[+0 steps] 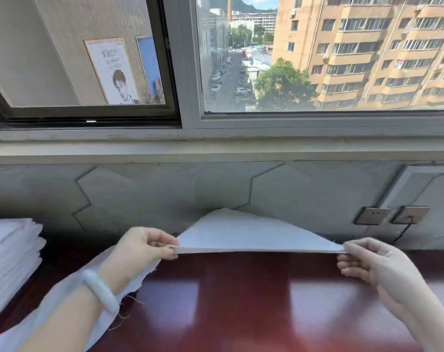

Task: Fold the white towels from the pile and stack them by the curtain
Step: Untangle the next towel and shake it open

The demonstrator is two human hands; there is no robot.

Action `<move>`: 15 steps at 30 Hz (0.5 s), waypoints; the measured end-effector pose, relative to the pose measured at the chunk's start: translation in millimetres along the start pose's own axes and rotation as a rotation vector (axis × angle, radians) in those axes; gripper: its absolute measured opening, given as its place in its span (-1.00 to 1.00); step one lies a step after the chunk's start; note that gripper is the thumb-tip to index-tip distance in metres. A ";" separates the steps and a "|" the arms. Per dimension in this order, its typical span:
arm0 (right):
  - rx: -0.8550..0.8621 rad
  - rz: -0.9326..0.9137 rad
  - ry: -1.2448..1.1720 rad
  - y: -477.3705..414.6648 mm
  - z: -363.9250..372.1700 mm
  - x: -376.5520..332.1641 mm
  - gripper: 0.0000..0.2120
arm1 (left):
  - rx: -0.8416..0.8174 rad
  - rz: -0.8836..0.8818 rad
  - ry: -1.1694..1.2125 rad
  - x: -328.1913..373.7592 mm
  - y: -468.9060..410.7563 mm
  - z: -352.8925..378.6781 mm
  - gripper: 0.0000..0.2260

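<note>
The white towel (254,237) hangs stretched above the red-brown table (241,301), its near edge running left to right; the left hand (144,246) and the right hand (368,262) each pinch one near corner, while the far part bulges up toward the wall. I count one held towel, one stack of folded towels (10,255) nearer the left hand, and probably one loose frayed cloth (65,295) under the left forearm.

Open room is left over the glossy tabletop (241,301), beneath the towel (254,235) stretched across it. The left side is blocked by a stack of folded towels (10,250). The far edge is closed off by the wall (165,194), from which sockets (372,215) and a cable (401,233) protrude.
</note>
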State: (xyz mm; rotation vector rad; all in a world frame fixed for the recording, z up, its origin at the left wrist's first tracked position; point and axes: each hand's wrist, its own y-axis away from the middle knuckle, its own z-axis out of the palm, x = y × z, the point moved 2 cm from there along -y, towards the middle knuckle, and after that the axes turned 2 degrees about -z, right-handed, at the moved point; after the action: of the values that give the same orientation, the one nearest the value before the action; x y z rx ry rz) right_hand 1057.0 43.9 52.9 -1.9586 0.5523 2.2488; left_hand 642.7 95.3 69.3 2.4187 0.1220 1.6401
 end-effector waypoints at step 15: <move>-0.011 0.568 0.562 27.8 -43.8 224.7 -0.90 | -0.122 -0.192 -0.411 -228.0 43.9 84.3 -0.75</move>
State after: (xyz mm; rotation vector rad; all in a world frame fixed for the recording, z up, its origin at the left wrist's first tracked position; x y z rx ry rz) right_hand 1052.7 -31.4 -165.0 -2.7172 1.2977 1.8992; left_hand 632.9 -1.6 -157.7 2.5011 0.1739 1.0163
